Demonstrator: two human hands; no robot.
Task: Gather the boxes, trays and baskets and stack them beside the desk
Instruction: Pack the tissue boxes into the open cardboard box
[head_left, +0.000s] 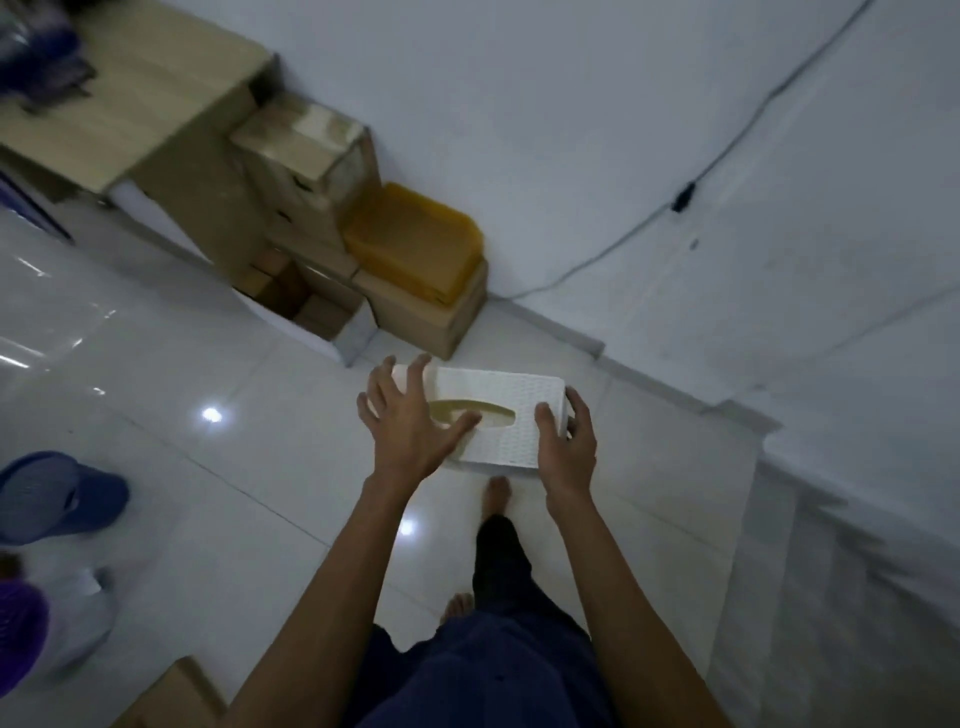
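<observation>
A white woven-pattern box (511, 418) with an oval slot in its top is held in the air above the tiled floor, in front of me. My left hand (410, 431) lies over its left end with the fingers spread and the thumb across the slot. My right hand (569, 447) grips its right end, thumb on top and fingers round the side. Beside the wooden desk (145, 104) stands a pile of cardboard boxes (306, 156). A yellow tray (410, 239) rests on a lower cardboard box (441, 317) against the wall.
An open box (311, 312) sits on the floor in front of the pile. A blue basket (52, 499) and a purple basket (21, 634) lie at the left edge. A cardboard piece (176, 696) is at the bottom. A cable (680, 197) runs down the wall.
</observation>
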